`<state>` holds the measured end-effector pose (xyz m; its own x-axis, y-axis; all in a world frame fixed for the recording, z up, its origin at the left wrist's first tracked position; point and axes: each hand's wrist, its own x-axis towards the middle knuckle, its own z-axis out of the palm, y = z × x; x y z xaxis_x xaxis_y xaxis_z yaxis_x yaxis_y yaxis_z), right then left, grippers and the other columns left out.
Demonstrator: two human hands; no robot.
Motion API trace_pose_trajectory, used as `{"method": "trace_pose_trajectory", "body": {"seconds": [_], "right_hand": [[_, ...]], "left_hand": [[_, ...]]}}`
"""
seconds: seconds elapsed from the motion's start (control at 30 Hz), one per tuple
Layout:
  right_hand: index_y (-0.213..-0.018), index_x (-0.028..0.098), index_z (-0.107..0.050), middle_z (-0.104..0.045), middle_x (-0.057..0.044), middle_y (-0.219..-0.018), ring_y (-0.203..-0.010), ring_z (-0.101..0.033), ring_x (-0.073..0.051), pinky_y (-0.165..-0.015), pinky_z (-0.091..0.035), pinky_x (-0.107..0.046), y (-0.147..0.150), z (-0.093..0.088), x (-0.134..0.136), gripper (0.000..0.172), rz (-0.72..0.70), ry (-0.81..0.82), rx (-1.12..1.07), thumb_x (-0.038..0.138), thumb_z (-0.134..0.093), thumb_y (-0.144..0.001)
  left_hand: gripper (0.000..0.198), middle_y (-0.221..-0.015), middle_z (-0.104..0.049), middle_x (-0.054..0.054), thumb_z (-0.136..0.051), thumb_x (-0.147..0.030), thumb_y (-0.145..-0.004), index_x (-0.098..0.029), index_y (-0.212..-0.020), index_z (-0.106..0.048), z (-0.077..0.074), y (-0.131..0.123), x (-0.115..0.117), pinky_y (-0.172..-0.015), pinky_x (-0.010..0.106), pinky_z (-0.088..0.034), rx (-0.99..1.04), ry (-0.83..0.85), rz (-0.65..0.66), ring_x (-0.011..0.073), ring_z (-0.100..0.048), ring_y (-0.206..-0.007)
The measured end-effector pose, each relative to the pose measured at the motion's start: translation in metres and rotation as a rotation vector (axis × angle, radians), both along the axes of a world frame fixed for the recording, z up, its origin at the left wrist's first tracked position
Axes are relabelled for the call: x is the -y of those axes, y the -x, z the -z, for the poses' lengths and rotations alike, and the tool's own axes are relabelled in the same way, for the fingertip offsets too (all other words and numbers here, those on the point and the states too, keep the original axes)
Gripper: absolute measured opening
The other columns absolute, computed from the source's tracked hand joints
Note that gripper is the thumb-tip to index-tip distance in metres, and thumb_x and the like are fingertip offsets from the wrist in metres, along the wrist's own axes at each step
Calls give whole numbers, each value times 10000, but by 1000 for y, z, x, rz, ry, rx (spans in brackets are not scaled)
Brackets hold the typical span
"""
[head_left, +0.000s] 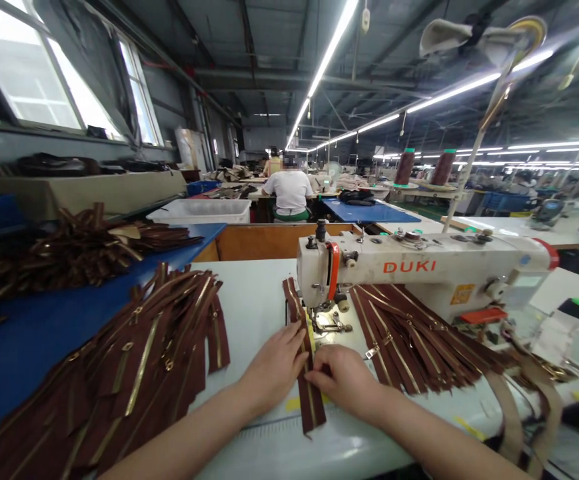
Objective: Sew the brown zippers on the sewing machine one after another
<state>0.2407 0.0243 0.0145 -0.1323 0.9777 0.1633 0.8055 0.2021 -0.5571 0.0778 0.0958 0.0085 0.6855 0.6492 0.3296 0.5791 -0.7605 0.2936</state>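
Lying flat on the smooth, pale bench (249,283), a brown fabric zipper strip (313,403) with golden metal teeth runs beside the sewing machine's (369,257) needle. The left hand's (278,360) fingers spread over it; the right hand's (345,379) curl at its edge, grip unclear.

Two hands (346,379) rest at one brown zipper strip (314,412). The counter (252,287) carries one sewing machine (449,248) and two heaps of brown zippers (166,340), too overlapped to count singly. Beyond are two maroon thread cones (405,168), one white bin (199,212) and one white-shirted person (289,191).
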Motion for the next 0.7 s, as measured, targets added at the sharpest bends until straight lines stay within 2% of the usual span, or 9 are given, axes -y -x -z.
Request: {"method": "trace_pose_trajectory", "body": {"seconds": [0.2, 0.37, 0.57, 0.7], "right_hand": [[-782, 184, -628, -648, -17, -802, -789, -564, -161, -700, -383, -237, -15, -11, 2, 23, -69, -37, 48, 163, -624, -792], [-867, 186, -656, -642, -42, -895, -899, -560, -180, -813, -412, -264, -24, -15, -6, 125, -154, -83, 153, 126, -551, -834], [-903, 178, -635, -622, -48, -921, -938, -528, -206, -875, -408, -310, -25, -11, -10, 132, -208, -153, 309, 123, -527, -850], [-933, 174, -620, -616, -54, -913, -916, -516, -221, -846, -417, -338, -24, -12, -10, 140, -194, -180, 392, 145, -494, -881]], "left_hand": [[383, -1358, -516, 148, -481, -250, -894, -126, -1252, -533, 3, -8, -12, -1046, 426, -391, -63, -64, -3, 252, -470, -1262], [382, -1328, -541, 167, -484, -248, -899, -100, -1249, -527, 2, -13, -21, -1016, 431, -425, -70, -89, -14, 261, -499, -1235], [319, -1231, -614, 124, -425, -167, -909, -138, -1196, -561, 0, -13, -9, -992, 407, -455, -49, -118, -15, 227, -563, -1150], [299, -1174, -638, 109, -509, -204, -870, -152, -1156, -579, 1, -8, 2, -966, 402, -480, -20, -107, -32, 231, -589, -1099]]}}
